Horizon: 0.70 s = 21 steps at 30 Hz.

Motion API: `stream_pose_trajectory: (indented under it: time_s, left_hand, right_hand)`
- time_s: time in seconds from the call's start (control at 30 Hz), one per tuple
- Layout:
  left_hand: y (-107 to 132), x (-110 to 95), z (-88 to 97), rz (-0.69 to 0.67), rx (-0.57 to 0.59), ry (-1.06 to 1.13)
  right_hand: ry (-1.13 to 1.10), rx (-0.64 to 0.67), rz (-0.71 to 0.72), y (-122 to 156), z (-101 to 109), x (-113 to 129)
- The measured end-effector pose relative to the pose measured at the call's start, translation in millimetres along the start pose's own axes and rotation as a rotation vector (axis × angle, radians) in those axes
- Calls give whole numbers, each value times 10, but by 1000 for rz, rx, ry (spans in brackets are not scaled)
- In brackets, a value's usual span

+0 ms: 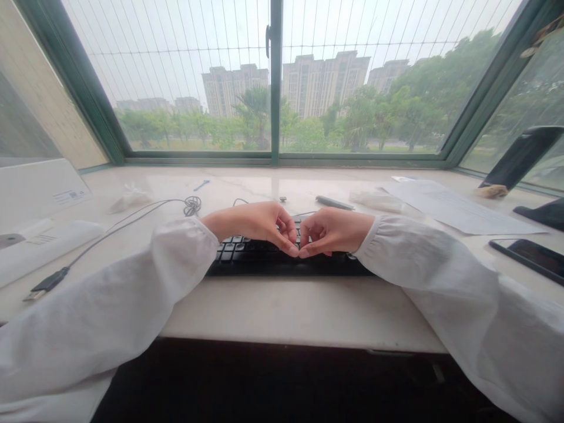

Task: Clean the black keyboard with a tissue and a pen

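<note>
**Here: two hands meeting over a keyboard on a window ledge**

Centrally in the frame, the left hand (258, 226) and the right hand (330, 232) come in from opposite sides, both in white sleeves, and meet above a black keyboard (247, 252). Each hand has its fingers curled and its thumb and fingertips drawn together; the two sets of fingertips touch at the middle of the keyboard. Whether something small is pinched between them cannot be told. The keyboard lies along the near edge of a pale stone ledge (286, 311), just below the frame's centre. At left, a grey cable (132, 220) runs to a USB plug (46, 284). At right lie a sheet of paper (458, 208) and, at the far right edge, a dark phone (531, 257). A pen (333, 203) rests behind the right hand.
</note>
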<state>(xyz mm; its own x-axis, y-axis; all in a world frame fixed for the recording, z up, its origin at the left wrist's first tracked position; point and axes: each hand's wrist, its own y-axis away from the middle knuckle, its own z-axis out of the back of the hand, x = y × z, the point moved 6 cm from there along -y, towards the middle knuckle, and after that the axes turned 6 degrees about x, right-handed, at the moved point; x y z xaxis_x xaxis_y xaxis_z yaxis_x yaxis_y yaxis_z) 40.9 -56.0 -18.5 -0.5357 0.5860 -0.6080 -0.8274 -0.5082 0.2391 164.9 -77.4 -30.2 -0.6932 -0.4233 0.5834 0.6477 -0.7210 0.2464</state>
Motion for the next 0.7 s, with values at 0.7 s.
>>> stream_pose_trajectory:
  time_s: [0.7]
  left_hand:
    - [-48, -46, -68, 90, 7, -10]
  right_hand:
    - [6, 59, -119, -51, -52, -22]
